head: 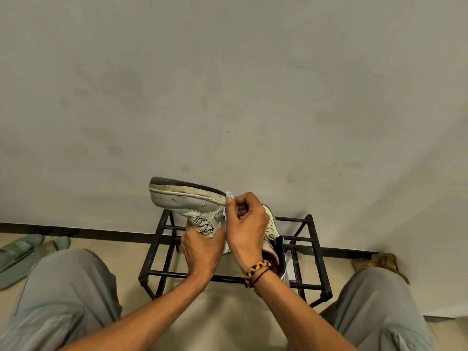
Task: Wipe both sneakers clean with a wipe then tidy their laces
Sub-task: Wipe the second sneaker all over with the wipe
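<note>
Sneaker (187, 201) above left hand (202, 252); wipe (229, 194) between right hand (247, 226) and its sole. Second sneaker (272, 229) behind right hand, on rack (314, 239). Slippers (22, 252) far left.

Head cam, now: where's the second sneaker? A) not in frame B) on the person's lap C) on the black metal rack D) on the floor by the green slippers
C: the second sneaker sits on the black metal rack, partly hidden behind the right hand holding the wipe.
</note>
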